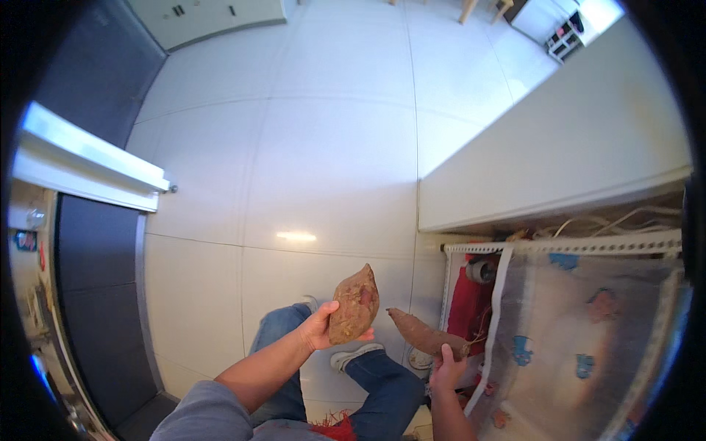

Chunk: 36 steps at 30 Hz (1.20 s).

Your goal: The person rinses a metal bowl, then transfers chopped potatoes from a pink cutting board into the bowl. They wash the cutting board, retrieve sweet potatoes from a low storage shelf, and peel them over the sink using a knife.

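My left hand [320, 327] is shut on a thick brown sweet potato [354, 308], thumb on top and fingers beneath. Its skin looks dusty, with a reddish patch near the right side and a pointed far end. In my right hand [448, 370] is a longer, slimmer sweet potato [422, 332], gripped at its near end, where thin roots stick out. Its narrow tip points left toward the other one; the two do not touch. Both are held in the air above the tiled floor [325, 154] and my legs.
To my right stands a white-framed rack with a translucent patterned cover [557, 331]; red fabric [465, 306] shows through its opening. Beyond it is a white panel [557, 138]. An edge-on white door [94, 160] and a dark doorway floor [99, 275] are at left. Red strands [336, 427] hang by my lap.
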Motion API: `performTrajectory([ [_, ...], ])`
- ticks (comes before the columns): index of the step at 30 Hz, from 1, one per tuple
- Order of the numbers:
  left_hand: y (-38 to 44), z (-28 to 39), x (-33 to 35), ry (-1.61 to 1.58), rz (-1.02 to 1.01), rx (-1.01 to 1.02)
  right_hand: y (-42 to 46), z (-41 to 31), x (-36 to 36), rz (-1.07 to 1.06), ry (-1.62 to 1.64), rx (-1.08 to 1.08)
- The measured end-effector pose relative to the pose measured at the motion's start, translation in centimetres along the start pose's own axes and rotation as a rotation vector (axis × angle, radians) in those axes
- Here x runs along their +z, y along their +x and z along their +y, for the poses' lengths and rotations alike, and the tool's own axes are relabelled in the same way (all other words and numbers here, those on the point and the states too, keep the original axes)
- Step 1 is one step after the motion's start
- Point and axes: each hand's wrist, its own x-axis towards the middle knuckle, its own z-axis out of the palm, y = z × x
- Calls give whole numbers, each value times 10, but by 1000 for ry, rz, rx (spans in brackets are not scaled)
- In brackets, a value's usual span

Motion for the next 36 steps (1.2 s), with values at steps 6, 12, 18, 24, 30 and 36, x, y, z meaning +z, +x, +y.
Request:
performTrajectory([
  [6,-134,4,139,89,-63,222,-109,-134,38,-263,75,-110],
  [12,-280,-6,200,147,-136,535,-189,-215,101,-665,212,47],
  [18,-385,-67,137,-41,26,919,-219,-212,175,-859,242,382],
  [24,-471,-162,65,-494,364,1340,-321,-189,255,-1077,83,565],
  [30,-500,-207,-13,-1001,277,1596,-421,-137,321,-1205,-81,693],
  [36,-584,-182,-46,-1014,282,1627,-526,-65,390,-1356,-204,694],
])
